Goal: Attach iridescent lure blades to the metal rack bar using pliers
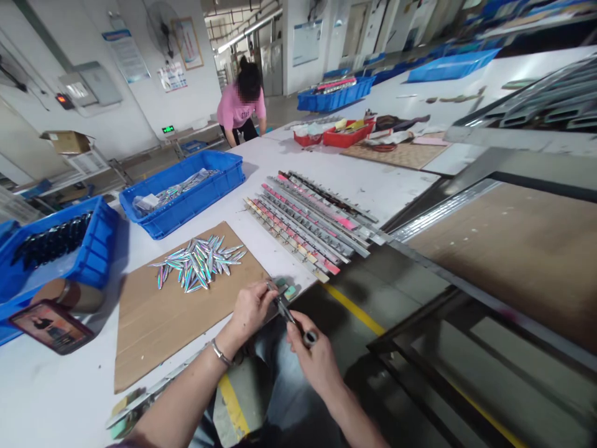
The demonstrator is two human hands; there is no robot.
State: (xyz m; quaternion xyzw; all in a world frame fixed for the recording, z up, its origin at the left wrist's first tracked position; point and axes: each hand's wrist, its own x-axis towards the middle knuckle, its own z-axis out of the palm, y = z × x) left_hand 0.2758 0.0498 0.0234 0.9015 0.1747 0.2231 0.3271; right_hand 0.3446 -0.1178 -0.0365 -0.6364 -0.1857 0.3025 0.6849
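Observation:
Near the table's front edge, my left hand (252, 306), with a metal bracelet at the wrist, pinches something too small to make out at the tip of a dark metal tool (283, 309). My right hand (311, 348) is wrapped round that tool, whose round hollow end faces up. Just left of my hands, a pile of shiny iridescent slender pieces (198, 264) lies on a brown cardboard sheet (172, 330). Beyond my hands, several long metal strips with clips and pink and yellow parts (308, 218) lie side by side.
A blue bin (186, 205) holds more shiny pieces; another (100, 249) holds dark items. A phone (52, 326) leans by a jar at the left. Red trays (347, 135) stand farther back. A person in pink (240, 112) bends at the far side. A metal-edged frame (448, 205) stands right.

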